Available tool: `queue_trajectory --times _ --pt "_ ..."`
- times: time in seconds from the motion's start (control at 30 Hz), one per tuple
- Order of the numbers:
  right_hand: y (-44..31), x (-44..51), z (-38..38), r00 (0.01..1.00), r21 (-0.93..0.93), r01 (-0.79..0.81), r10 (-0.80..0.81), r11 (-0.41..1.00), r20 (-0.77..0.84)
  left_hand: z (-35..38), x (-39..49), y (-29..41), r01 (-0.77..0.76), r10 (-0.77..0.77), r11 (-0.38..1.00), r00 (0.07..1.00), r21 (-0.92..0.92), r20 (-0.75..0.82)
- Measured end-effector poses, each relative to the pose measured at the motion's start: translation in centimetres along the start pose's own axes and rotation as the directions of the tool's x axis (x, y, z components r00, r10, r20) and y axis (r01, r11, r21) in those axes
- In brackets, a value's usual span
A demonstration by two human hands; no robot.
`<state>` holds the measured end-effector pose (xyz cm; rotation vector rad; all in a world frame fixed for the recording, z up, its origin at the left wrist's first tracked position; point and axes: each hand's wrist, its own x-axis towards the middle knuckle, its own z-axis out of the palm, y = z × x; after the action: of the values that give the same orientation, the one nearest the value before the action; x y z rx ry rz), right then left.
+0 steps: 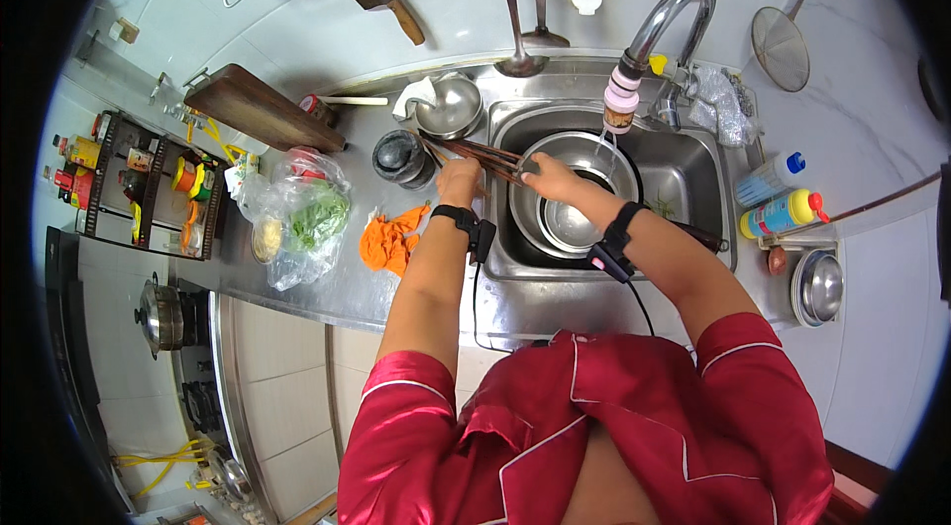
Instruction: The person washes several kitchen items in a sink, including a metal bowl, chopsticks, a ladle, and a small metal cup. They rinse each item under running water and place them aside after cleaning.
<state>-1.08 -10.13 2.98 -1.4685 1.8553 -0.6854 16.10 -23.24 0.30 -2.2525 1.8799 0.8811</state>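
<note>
A bundle of dark wooden chopsticks [487, 152] lies slantwise between my hands, over the left rim of the sink. My left hand [459, 179] is closed around some of the sticks, left of the basin. At their right ends, my right hand [548, 176] grips the bundle with thumb and fingers above a large steel bowl [524, 217]. A smaller steel bowl [568, 220] sits inside that one, in the sink [683, 168]. Water runs from the faucet's pink filter nozzle [621, 101] into the bowls. My fingers partly hide the sticks.
A stone mortar [401, 157] and a steel bowl [449, 105] with a white cloth stand left of the sink. An orange cloth [390, 239] and bagged greens [319, 217] lie nearer the left. A dark handle [698, 237] crosses the sink's right side. Bottles [780, 213] stand right.
</note>
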Motion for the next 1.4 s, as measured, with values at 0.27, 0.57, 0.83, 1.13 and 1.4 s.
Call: queue_trajectory --times 0.27,0.57,0.83,1.13,1.4 --pt "-2.0 5.1 2.0 0.989 -0.252 0.101 -0.069 0.963 0.132 2.1 0.4 -0.5 0.239 -0.135 0.541 0.971 -0.806 0.198" --pt "-3.5 4.3 5.9 0.963 -0.146 -0.013 0.052 0.989 0.265 3.5 0.3 -1.2 0.413 -0.040 0.315 0.905 -0.854 0.423" --pt "2.3 -5.2 0.3 0.936 -0.035 0.143 -0.123 0.989 0.330 2.5 -5.3 1.3 0.417 0.147 -0.175 0.907 -0.892 0.395" --pt "9.6 -6.0 -6.8 0.953 0.292 -0.093 0.001 0.952 0.302 5.9 -15.7 10.2 -0.328 0.525 0.195 0.831 -0.924 -0.184" --pt "11.3 -6.8 -10.2 0.949 0.846 -0.284 0.259 0.452 0.180 11.1 -17.1 12.0 -0.531 0.573 0.405 0.782 -0.744 -0.246"
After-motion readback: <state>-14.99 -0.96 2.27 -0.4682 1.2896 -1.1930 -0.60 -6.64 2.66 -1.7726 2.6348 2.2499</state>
